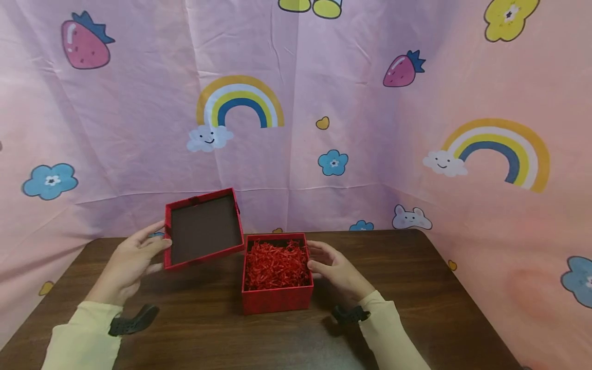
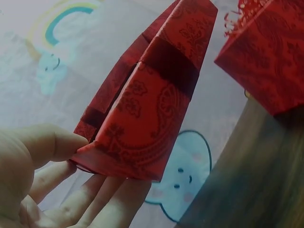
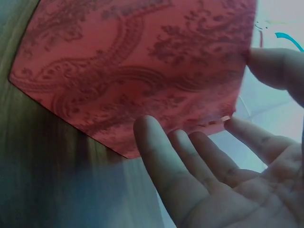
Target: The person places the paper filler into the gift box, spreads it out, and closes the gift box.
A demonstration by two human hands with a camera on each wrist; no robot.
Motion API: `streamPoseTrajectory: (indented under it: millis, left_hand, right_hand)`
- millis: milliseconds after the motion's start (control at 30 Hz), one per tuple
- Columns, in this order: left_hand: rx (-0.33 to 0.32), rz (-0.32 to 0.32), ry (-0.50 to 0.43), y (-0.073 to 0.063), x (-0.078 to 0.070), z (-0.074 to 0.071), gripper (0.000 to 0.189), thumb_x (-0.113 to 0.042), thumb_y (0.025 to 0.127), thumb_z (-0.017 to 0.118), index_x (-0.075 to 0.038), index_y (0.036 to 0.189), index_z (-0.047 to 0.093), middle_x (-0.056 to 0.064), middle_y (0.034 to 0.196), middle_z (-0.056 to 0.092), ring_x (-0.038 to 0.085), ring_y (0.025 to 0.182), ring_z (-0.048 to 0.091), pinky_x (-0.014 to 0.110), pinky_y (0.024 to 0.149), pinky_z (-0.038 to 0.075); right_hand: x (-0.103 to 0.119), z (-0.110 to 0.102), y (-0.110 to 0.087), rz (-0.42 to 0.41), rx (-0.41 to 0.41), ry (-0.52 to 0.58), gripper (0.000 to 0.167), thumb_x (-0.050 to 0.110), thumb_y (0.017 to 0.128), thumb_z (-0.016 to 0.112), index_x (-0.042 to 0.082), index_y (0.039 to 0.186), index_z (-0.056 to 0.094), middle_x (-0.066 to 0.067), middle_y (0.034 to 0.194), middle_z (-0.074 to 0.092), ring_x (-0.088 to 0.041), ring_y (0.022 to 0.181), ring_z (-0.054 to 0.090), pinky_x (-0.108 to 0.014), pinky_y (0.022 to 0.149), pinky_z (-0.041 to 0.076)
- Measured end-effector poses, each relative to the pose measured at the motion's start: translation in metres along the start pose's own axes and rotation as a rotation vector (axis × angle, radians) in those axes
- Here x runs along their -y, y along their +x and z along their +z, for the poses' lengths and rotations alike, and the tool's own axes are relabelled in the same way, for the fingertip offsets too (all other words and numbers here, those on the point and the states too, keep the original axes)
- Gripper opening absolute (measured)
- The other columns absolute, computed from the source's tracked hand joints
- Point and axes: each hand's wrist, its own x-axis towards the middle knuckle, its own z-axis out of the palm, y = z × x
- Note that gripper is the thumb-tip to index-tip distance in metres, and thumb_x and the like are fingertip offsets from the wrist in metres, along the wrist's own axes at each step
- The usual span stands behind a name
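In the head view my left hand (image 1: 131, 262) grips the left edge of a red box lid (image 1: 203, 257), thumb on the rim and fingers behind. The lid is tilted above the table, its dark inner side facing me. In the left wrist view the lid (image 2: 147, 109) shows a paisley pattern and a dark ribbon band. An open red box (image 1: 277, 300) stands on the table, filled with red shredded paper (image 1: 277, 264). My right hand (image 1: 339, 272) rests against its right side, fingers mostly straight; in the right wrist view the thumb touches the edge of the box (image 3: 118, 71).
A dark brown wooden table (image 1: 194, 329) carries the box. Behind and to the right hangs a pink and lilac cloth (image 1: 342, 92) printed with rainbows, flowers and strawberries. Dark bands (image 1: 131, 324) circle both wrists, over pale yellow sleeves (image 1: 83, 339).
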Motion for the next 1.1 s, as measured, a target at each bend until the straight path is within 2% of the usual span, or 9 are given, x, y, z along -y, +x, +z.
streamPoseTrajectory:
  millis: [100,167,267,333,500,700,767,967,1100]
  left_hand:
    - [-0.005,0.002,0.038,0.003,-0.010,0.008,0.079,-0.035,0.103,0.066,-0.014,0.166,0.022,-0.005,0.134,0.053,-0.012,0.102,0.058,0.025,0.078,0.060]
    - [-0.002,0.011,0.038,0.004,-0.017,0.014,0.078,-0.033,0.104,0.065,-0.013,0.166,0.022,0.007,0.144,0.049,-0.012,0.102,0.058,0.025,0.078,0.060]
    - [0.004,0.024,0.026,0.006,-0.027,0.023,0.076,-0.030,0.104,0.065,-0.012,0.166,0.023,0.016,0.149,0.047,-0.011,0.101,0.059,0.026,0.078,0.060]
    - [0.012,0.025,0.034,0.007,-0.033,0.030,0.076,-0.030,0.105,0.064,-0.013,0.166,0.022,0.025,0.158,0.035,-0.012,0.102,0.058,0.025,0.078,0.060]
    - [0.028,0.025,0.058,0.011,-0.042,0.044,0.075,-0.031,0.105,0.063,-0.018,0.166,0.023,0.025,0.163,0.031,-0.005,0.107,0.058,0.026,0.081,0.060]
    - [0.049,0.025,0.058,0.012,-0.053,0.062,0.072,-0.029,0.104,0.064,-0.018,0.165,0.027,0.025,0.162,0.033,0.028,0.132,0.054,0.031,0.083,0.061]
    - [0.057,0.028,0.053,0.012,-0.055,0.069,0.071,-0.028,0.104,0.064,-0.018,0.165,0.028,0.025,0.162,0.035,0.034,0.135,0.051,0.032,0.083,0.061]
    - [0.088,0.039,0.039,0.014,-0.063,0.090,0.068,-0.025,0.104,0.064,-0.018,0.164,0.032,0.023,0.158,0.042,0.036,0.135,0.052,0.033,0.081,0.061]
    - [0.090,0.035,0.026,0.015,-0.068,0.102,0.066,-0.023,0.103,0.065,-0.020,0.162,0.035,0.022,0.154,0.047,0.035,0.132,0.054,0.035,0.082,0.061]
  right_hand:
    - [0.006,-0.004,-0.002,-0.007,0.002,-0.013,0.058,0.018,0.104,0.065,0.008,0.156,0.041,-0.018,0.153,0.048,-0.035,0.132,0.056,-0.050,0.101,0.056]
    - [0.012,-0.008,-0.002,-0.004,-0.003,-0.044,0.056,0.020,0.105,0.064,0.008,0.155,0.041,-0.019,0.152,0.048,-0.036,0.130,0.058,-0.053,0.102,0.055]
    - [0.024,-0.013,-0.001,0.003,-0.017,-0.107,0.056,0.021,0.105,0.063,0.007,0.155,0.042,-0.021,0.152,0.047,-0.038,0.130,0.058,-0.054,0.101,0.055]
    - [0.032,-0.016,0.000,0.007,-0.022,-0.140,0.056,0.021,0.105,0.063,0.006,0.155,0.041,-0.022,0.153,0.046,-0.041,0.130,0.058,-0.052,0.100,0.055]
    - [0.049,-0.020,0.002,-0.006,-0.040,-0.184,0.053,0.021,0.104,0.064,0.009,0.152,0.045,-0.019,0.151,0.049,-0.040,0.132,0.056,-0.047,0.099,0.057]
    - [0.065,-0.019,0.009,-0.066,-0.058,-0.229,0.049,0.022,0.105,0.064,0.008,0.149,0.049,-0.019,0.147,0.053,-0.038,0.132,0.056,-0.049,0.098,0.058]
    - [0.072,-0.016,0.012,-0.064,-0.072,-0.249,0.048,0.025,0.104,0.065,0.010,0.148,0.051,-0.015,0.144,0.056,-0.034,0.130,0.059,-0.049,0.097,0.058]
    - [0.091,-0.007,0.023,-0.074,-0.070,-0.264,0.045,0.026,0.106,0.061,0.007,0.146,0.053,-0.017,0.141,0.058,-0.035,0.125,0.061,-0.052,0.097,0.057]
    - [0.100,-0.003,0.032,-0.067,-0.068,-0.273,0.045,0.025,0.107,0.058,0.003,0.146,0.052,-0.019,0.136,0.060,-0.032,0.116,0.066,-0.053,0.097,0.057]
